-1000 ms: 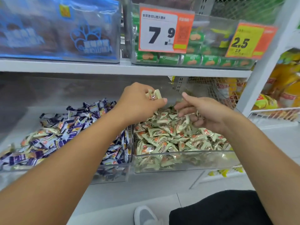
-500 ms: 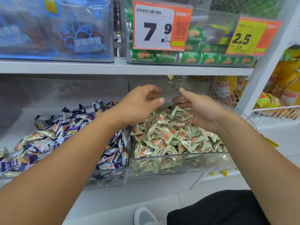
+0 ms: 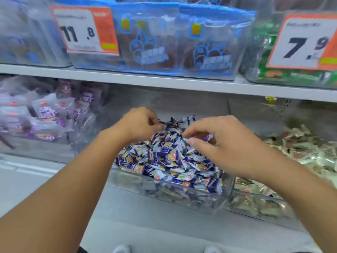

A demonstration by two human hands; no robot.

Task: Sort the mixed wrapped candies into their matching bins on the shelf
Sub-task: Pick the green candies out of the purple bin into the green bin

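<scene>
Bagged purple snacks (image 3: 45,115) were seen at the far left of the lower shelf (image 3: 164,84), blurred and well apart from the work. Next to them, the left hand (image 3: 140,125) was held over the back of the clear bin (image 3: 164,190), its fingers curled onto the twisted end of a purple-wrapped candy (image 3: 162,122) at the top of the heap; whether the piece was truly pinched or only touched could not be told for certain. The purple-and-white wrapped candies (image 3: 167,159) were piled high in that bin, loose and overlapping. The right hand (image 3: 224,143) was held above the right side of the pile, fingers bent down among the wrappers, and a grip could not be confirmed. Further right, the green-wrapped candies (image 3: 300,143) lay in the neighbouring bin.

Each piece was judged to be light, small and hard inside, with a glossy, crinkly film likely to slip between fingertips. A pinch on a twisted wrapper end or across the body was judged best. The heap was expected to shift and spill if dug into.
</scene>
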